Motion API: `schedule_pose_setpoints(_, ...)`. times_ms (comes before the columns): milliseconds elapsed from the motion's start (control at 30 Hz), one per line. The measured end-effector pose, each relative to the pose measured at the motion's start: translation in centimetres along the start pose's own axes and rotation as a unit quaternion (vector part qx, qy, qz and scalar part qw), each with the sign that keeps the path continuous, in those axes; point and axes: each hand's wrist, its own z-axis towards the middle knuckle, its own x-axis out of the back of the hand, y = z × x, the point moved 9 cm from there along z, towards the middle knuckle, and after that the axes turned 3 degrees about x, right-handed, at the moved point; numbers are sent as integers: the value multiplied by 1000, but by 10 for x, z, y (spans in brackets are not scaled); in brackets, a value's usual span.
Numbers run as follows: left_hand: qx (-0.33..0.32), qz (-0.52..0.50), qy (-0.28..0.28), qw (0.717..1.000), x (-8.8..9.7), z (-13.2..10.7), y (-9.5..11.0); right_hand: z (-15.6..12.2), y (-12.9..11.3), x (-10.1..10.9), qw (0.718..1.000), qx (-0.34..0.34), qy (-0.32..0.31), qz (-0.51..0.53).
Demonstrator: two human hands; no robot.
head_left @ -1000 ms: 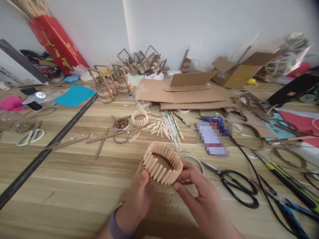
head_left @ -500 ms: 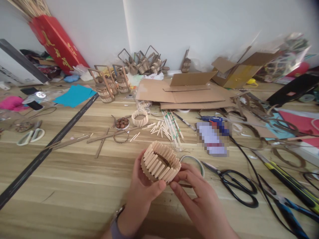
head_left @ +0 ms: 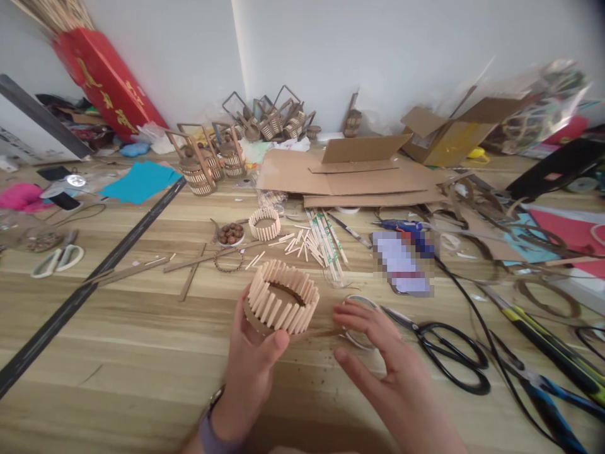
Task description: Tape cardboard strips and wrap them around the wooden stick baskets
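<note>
My left hand (head_left: 253, 356) is closed round a small basket (head_left: 283, 299), a ring of upright wooden sticks with a brown band about its base. The basket is tilted so that its inside shows. A thin brown strip (head_left: 321, 333) stretches from the lower right of the basket toward my right hand (head_left: 378, 350). That hand is open, thumb and fingers apart, over a roll of tape (head_left: 353, 338), whose ring is partly hidden behind the fingers. Whether a fingertip touches the strip I cannot tell.
Loose sticks (head_left: 307, 243), a second stick ring (head_left: 265, 225) and a bowl of brown beads (head_left: 231, 234) lie ahead. Black scissors (head_left: 454, 353), pliers (head_left: 539, 381) and a cutter (head_left: 543, 337) are at the right. Flat cardboard (head_left: 293, 173) and finished baskets (head_left: 198, 176) stand behind.
My left hand has moved left with the basket and turned it more upright. My right hand has let go of the basket, shifted slightly right and spread its fingers.
</note>
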Motion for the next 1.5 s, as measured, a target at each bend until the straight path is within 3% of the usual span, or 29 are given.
schedule_pose_setpoints(167, 17, -46, -22, 999, -6, 2, -3, 1, -2, 0, 1000, 12, -12, 1)
schedule_pose_setpoints(300, -3, -38, -14, 999, -8, 2, 4, -1, -10, -3, 998, 26, -62, -2)
schedule_pose_setpoints(467, -4, -31, 23, 999, -5, 2, 6, -5, -29, -2, 992, 58, -113, -4)
schedule_pose_setpoints(700, -7, -72, -4, 997, -11, 4, 2, -7, -58, 6, 981, 127, -144, -17)
schedule_pose_setpoints(900, 63, -81, -20, 994, -5, 2, -14, 2, -38, 13, 992, 72, -96, -42)
schedule_pose_setpoints(1033, 106, -126, -52, 985, -14, -1, -17, 12, -21, 11, 997, 40, -63, -24)
schedule_pose_setpoints(1200, 129, -160, -104, 973, -30, -4, -17, 19, -11, 5, 998, 6, -67, 1)
schedule_pose_setpoints(1500, 167, -177, -141, 960, -33, -12, -30, 22, -7, -2, 996, -16, -83, 26)
